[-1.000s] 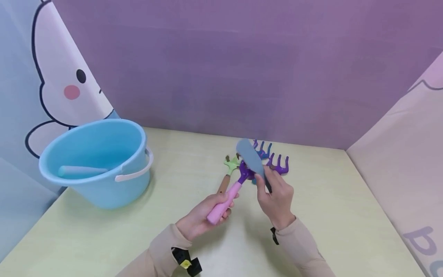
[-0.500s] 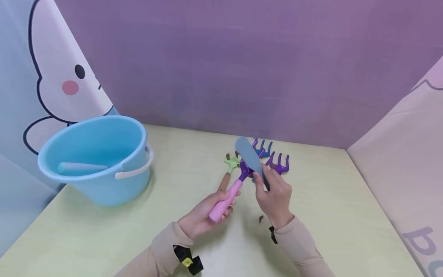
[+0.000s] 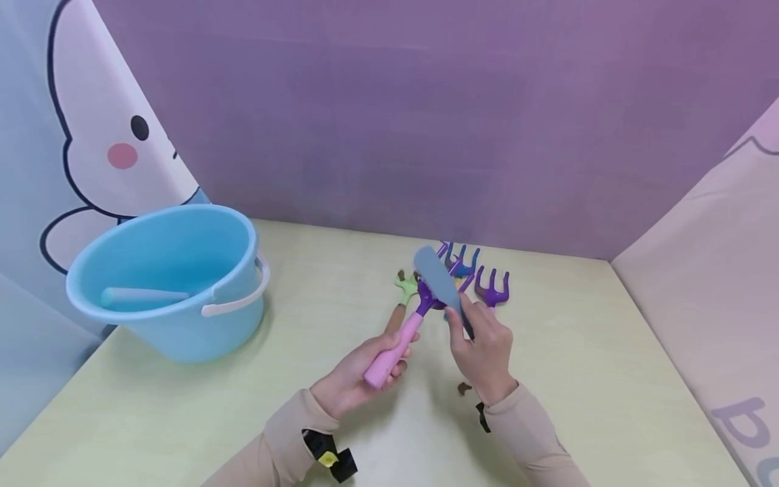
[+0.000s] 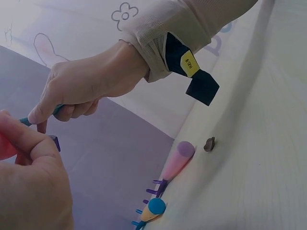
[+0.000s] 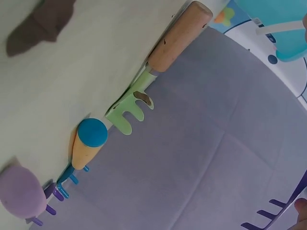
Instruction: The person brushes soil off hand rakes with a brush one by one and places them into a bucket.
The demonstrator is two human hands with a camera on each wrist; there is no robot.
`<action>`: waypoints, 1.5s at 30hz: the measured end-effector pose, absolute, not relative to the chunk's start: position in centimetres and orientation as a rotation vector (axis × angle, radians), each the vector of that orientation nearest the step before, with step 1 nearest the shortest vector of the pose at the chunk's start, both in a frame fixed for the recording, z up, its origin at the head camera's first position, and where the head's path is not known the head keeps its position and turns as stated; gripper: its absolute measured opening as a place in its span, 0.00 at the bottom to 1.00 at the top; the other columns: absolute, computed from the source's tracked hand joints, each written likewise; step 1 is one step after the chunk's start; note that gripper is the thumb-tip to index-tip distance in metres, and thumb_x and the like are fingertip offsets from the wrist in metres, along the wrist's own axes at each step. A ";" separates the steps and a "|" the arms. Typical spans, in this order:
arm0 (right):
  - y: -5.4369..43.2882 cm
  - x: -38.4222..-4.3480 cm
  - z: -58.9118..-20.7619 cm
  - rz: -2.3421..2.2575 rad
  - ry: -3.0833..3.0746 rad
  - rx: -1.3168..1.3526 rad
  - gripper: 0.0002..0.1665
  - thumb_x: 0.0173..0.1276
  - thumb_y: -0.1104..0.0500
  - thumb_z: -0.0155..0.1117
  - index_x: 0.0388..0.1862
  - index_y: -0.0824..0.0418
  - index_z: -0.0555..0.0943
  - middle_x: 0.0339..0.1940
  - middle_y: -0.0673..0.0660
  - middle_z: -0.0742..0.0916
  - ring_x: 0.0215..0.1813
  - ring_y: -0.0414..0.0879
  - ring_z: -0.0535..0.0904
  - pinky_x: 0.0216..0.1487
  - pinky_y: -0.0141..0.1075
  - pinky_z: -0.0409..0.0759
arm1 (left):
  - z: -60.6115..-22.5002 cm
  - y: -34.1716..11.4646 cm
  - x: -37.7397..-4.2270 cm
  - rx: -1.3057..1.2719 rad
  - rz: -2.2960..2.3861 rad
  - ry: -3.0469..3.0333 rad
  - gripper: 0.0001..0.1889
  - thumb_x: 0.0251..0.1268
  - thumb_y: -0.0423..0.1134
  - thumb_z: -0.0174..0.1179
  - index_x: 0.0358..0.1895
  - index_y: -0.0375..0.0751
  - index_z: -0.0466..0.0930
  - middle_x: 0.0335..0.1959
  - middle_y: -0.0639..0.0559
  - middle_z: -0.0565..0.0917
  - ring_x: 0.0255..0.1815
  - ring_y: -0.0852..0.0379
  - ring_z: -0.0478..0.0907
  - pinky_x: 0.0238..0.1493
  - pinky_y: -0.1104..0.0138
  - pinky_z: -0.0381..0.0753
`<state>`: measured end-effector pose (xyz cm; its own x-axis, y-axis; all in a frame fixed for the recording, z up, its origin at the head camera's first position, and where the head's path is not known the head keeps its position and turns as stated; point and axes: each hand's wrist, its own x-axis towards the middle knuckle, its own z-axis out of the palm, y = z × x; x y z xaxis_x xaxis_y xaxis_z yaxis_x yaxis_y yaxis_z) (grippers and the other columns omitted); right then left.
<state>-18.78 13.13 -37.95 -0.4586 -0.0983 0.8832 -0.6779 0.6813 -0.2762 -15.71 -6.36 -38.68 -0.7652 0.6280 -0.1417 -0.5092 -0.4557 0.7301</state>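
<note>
My left hand [image 3: 359,375] grips the pink handle [image 3: 389,358] of a small hand rake with a purple head; its purple tines [image 5: 266,215] show in the right wrist view. In my right hand [image 3: 487,348] I pinch a flat grey-blue spatula-like tool [image 3: 437,274], its blade lying over the rake's head in the head view. Whether blade and tines touch, I cannot tell. A green rake [image 5: 127,108] with a wooden handle and brown dirt on a tine lies behind my left hand. Further right are a blue rake [image 3: 465,268] and another purple rake [image 3: 494,287].
At the left stands a light blue bucket [image 3: 182,338] with a white handle, holding a pale blue rod-like thing [image 3: 146,296]. A brown clump [image 4: 209,144] lies on the table [image 3: 578,379] near my right wrist. Printed and purple cloth walls surround the table.
A brown clump has appeared on the table beside my right wrist and shifted slightly. The held rake has turned a little under the blade; both hands keep their grips and nearly their places.
</note>
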 end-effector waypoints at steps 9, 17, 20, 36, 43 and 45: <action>12.7 -18.9 -38.0 0.797 -1.903 0.626 0.23 0.69 0.51 0.52 0.40 0.71 0.81 0.16 0.56 0.78 0.17 0.38 0.62 0.15 0.25 0.57 | -38.8 -6.9 -15.8 0.164 2.218 1.065 0.29 0.64 0.49 0.52 0.63 0.37 0.57 0.31 0.58 0.73 0.24 0.69 0.71 0.23 0.81 0.71; 12.9 -18.7 -38.2 0.736 -1.934 0.594 0.23 0.68 0.51 0.52 0.40 0.71 0.81 0.16 0.56 0.78 0.15 0.39 0.62 0.14 0.25 0.58 | -38.7 -7.5 -15.7 0.070 2.267 1.052 0.31 0.65 0.47 0.50 0.66 0.37 0.53 0.32 0.59 0.72 0.26 0.68 0.70 0.27 0.81 0.71; 12.9 -18.8 -38.2 0.606 -1.921 0.581 0.23 0.69 0.50 0.51 0.40 0.70 0.81 0.15 0.55 0.76 0.14 0.39 0.61 0.12 0.26 0.56 | -38.7 -7.6 -15.7 0.069 2.251 1.078 0.30 0.65 0.47 0.50 0.66 0.38 0.53 0.32 0.59 0.72 0.25 0.68 0.70 0.26 0.80 0.71; 11.9 -19.0 -38.5 0.360 -1.920 0.597 0.24 0.70 0.51 0.47 0.41 0.70 0.81 0.16 0.57 0.78 0.11 0.40 0.60 0.09 0.28 0.53 | -39.0 -7.9 -15.6 0.022 2.208 1.130 0.29 0.64 0.49 0.53 0.64 0.40 0.57 0.31 0.60 0.73 0.24 0.69 0.71 0.24 0.81 0.71; 11.8 -18.9 -38.5 0.397 -1.958 0.593 0.25 0.71 0.50 0.46 0.42 0.70 0.81 0.15 0.56 0.78 0.12 0.39 0.59 0.10 0.28 0.53 | -39.1 -7.9 -15.7 0.051 2.205 1.179 0.33 0.64 0.48 0.53 0.66 0.34 0.55 0.34 0.58 0.71 0.25 0.68 0.69 0.25 0.81 0.71; 11.8 -18.9 -38.5 0.415 -1.966 0.589 0.24 0.70 0.50 0.47 0.43 0.70 0.81 0.16 0.56 0.79 0.12 0.38 0.58 0.10 0.27 0.53 | -39.1 -7.9 -15.7 0.039 2.201 1.190 0.33 0.63 0.49 0.54 0.65 0.35 0.56 0.33 0.58 0.72 0.24 0.68 0.69 0.25 0.81 0.71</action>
<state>-18.93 11.80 -38.53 -0.3812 -0.2244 0.8968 -0.5678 0.8224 -0.0356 -15.67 -7.87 -39.07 -0.8021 0.5381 -0.2590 -0.5115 -0.3952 0.7630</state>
